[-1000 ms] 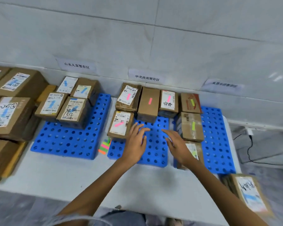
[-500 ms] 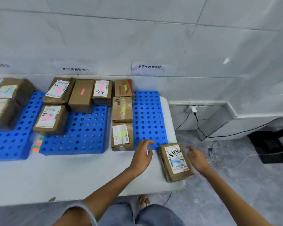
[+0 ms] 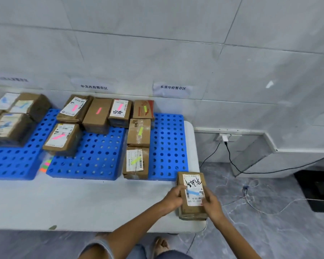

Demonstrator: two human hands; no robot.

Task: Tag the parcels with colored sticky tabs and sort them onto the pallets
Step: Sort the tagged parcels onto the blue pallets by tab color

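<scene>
A brown parcel [image 3: 192, 208] with a white label, black handwriting and a blue tab lies at the table's near right corner. My left hand [image 3: 173, 198] grips its left side and my right hand [image 3: 211, 203] grips its right side. Three blue pallets sit on the table: the right pallet [image 3: 167, 146] carries three parcels with yellow-green tabs [image 3: 138, 132], the middle pallet [image 3: 95, 157] carries several parcels with pink tabs [image 3: 61, 139], and the left pallet [image 3: 9, 163] carries parcels with blue tabs [image 3: 7, 126]. A pad of colored sticky tabs [image 3: 46, 165] lies between the left and middle pallets.
The white table [image 3: 82, 202] ends just right of the held parcel. Paper signs [image 3: 172, 88] hang on the tiled wall above each pallet. A wall socket with a black cable [image 3: 232, 163] and loose wires lie on the floor at the right.
Both hands left the middle pallet, swung right and took hold of the blue-tabbed parcel at the table's corner. The view turned right with them.
</scene>
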